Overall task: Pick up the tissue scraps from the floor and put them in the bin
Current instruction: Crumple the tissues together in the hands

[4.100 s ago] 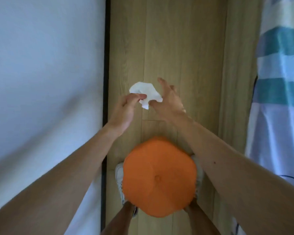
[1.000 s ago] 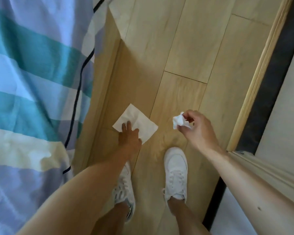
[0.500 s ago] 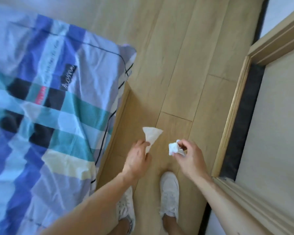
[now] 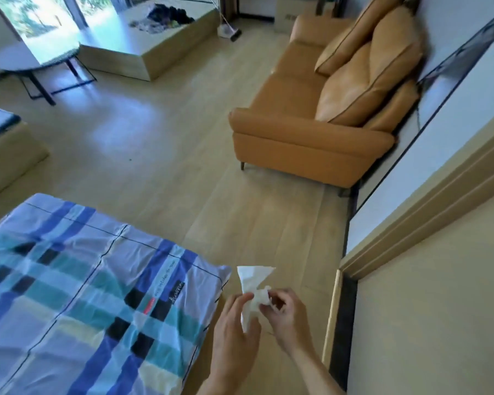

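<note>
My left hand pinches a flat white tissue sheet that sticks up above the fingers. My right hand holds a small crumpled tissue scrap between thumb and fingers. The two hands meet close together in front of me, low in the view, and the scrap touches the sheet. The orange bin is out of view.
A bed with a blue and teal checked cover fills the lower left. A tan sofa stands ahead on the right against the wall. A door frame runs along the right. A round table and a low platform stand far back.
My view has lifted from the floor at my feet to the room. Both hands have come together, each still holding its tissue piece.
</note>
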Action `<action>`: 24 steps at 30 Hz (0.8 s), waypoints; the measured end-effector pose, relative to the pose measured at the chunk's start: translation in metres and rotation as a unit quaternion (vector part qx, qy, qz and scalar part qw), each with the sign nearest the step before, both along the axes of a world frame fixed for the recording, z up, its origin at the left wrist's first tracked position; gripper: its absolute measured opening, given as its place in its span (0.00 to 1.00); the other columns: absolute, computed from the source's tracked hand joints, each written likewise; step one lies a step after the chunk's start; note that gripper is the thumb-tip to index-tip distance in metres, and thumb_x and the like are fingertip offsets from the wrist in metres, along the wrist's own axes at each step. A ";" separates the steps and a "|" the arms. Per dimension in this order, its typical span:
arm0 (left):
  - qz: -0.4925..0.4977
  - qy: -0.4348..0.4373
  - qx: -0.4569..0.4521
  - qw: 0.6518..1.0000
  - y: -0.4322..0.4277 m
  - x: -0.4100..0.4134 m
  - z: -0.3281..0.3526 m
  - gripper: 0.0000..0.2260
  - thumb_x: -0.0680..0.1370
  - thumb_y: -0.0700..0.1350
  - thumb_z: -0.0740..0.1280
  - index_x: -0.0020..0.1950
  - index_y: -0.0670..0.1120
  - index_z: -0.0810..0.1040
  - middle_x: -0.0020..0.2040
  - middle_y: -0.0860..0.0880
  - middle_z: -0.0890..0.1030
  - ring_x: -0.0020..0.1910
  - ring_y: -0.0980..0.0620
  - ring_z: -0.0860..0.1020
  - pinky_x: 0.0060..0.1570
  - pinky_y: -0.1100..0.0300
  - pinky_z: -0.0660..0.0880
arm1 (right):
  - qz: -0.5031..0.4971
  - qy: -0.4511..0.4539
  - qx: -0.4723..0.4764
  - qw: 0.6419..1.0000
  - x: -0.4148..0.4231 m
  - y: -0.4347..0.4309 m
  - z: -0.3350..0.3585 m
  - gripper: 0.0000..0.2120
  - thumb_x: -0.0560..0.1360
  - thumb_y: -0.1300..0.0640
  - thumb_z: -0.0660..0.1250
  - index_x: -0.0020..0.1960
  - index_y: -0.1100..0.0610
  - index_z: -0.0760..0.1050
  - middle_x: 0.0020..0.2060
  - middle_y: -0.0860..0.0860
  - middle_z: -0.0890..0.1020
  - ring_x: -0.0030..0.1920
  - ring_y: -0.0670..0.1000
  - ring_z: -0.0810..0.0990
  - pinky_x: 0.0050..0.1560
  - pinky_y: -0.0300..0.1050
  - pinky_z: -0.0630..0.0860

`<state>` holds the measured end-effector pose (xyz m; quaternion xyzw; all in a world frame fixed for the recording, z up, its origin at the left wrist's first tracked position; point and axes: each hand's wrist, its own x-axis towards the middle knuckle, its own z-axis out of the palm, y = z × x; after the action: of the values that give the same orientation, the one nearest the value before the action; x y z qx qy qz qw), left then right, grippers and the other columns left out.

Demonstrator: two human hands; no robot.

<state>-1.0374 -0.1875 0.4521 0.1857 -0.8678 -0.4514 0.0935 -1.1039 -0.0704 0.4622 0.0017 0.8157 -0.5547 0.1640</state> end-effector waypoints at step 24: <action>0.049 0.145 -0.053 0.987 -0.149 -0.314 0.141 0.19 0.72 0.37 0.73 0.58 0.51 0.73 0.52 0.63 0.74 0.49 0.62 0.78 0.46 0.66 0.76 | 0.160 0.165 -0.052 0.972 -0.330 -0.159 0.148 0.10 0.69 0.52 0.76 0.47 0.47 0.78 0.39 0.42 0.84 0.45 0.42 0.83 0.46 0.26 0.72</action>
<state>-1.3514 -0.3363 0.5933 0.1555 -0.8572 -0.4222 0.2505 -1.4337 -0.2294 0.6101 -0.2293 0.7910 -0.5557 0.1136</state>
